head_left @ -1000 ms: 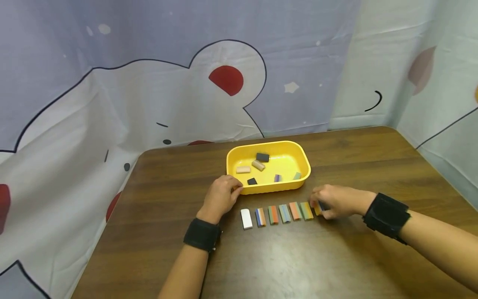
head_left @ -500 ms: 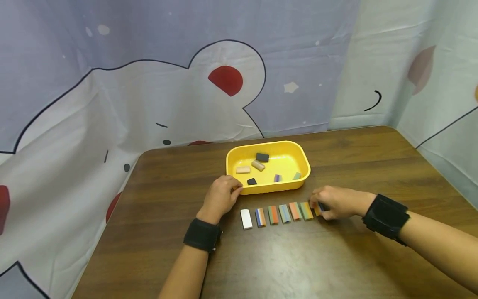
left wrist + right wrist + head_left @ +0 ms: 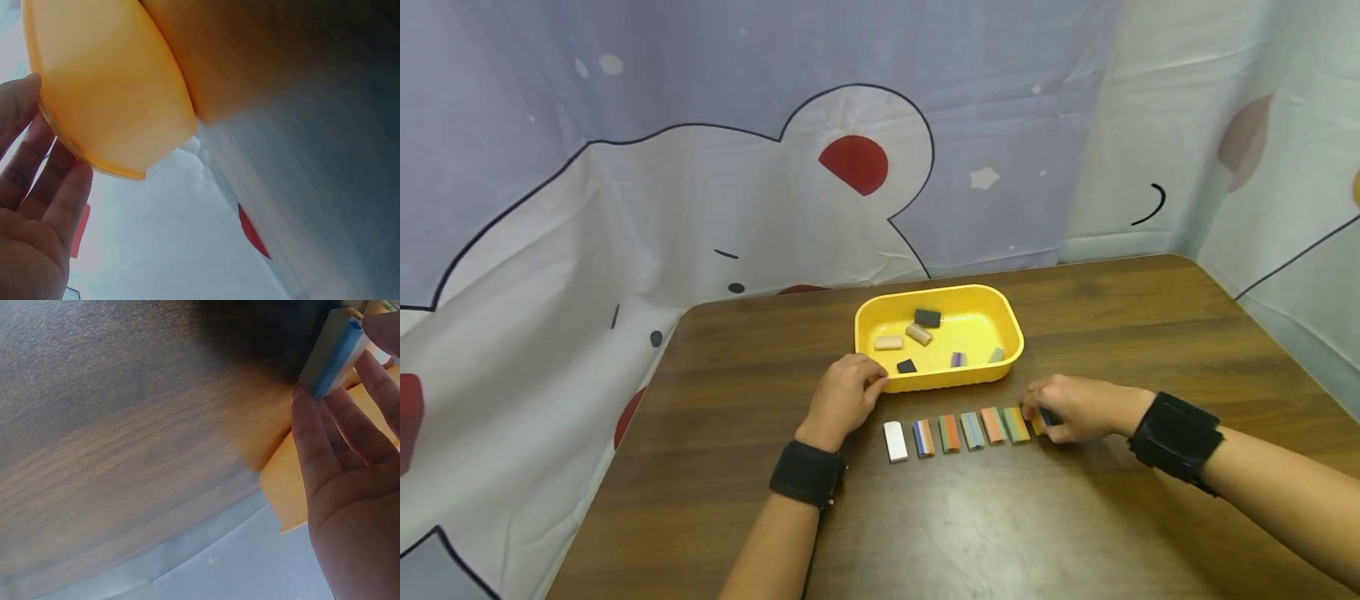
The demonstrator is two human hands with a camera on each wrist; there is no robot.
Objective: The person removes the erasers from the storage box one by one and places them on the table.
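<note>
A yellow tray [image 3: 1009,357] stands mid-table with several small blocks in it, among them a black one [image 3: 927,317] and a tan one [image 3: 888,342]. In front of it lies a row of striped blocks, from a white block [image 3: 895,440] on the left to a green-orange block [image 3: 1017,425]. My right hand [image 3: 1036,414] pinches a yellow-blue block [image 3: 1040,422] at the row's right end; the right wrist view shows that block [image 3: 334,353] between my fingertips. My left hand [image 3: 872,383] holds the tray's front-left corner, with its fingers [image 3: 53,187] against the tray's rim [image 3: 112,94].
The brown wooden table [image 3: 925,533] is backed by a printed curtain [image 3: 700,167] on the far and right sides. The table's left edge runs close to my left forearm. Bare wood lies in front of the row.
</note>
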